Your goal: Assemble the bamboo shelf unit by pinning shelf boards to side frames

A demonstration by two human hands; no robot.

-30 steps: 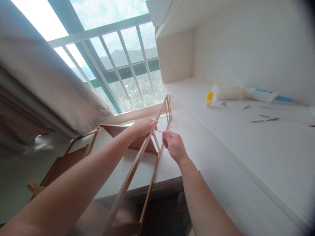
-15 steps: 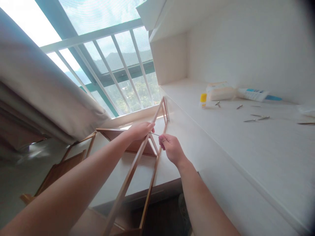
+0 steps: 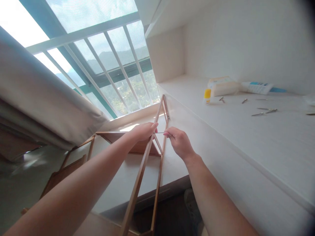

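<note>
My left hand (image 3: 147, 130) is closed round the upper rail of a slim brown wooden frame (image 3: 140, 177), which leans beside the white cabinet. A thin metal rod (image 3: 159, 132), like an Allen key, runs level between the rail and my right hand (image 3: 177, 140). The right fingers pinch its outer end, while its other end meets the rail by my left fingertips. Just how the tip sits there is hidden. Behind my left wrist is a brown wooden panel (image 3: 145, 147), joined to the frame by a cross-piece.
On the white shelf (image 3: 233, 141) at right lie several metal screws (image 3: 264, 113), a small yellow-capped container (image 3: 207, 95), a pale packet (image 3: 223, 87) and a blue-and-white tube (image 3: 258, 88). A barred window (image 3: 118, 65) stands ahead. A grey curtain (image 3: 49, 98) and more wooden framework (image 3: 64, 170) are at left.
The view has shifted a little. My right hand has moved slightly right, and the metal rod now lies level where it slanted before. My left hand keeps its grip on the frame.
</note>
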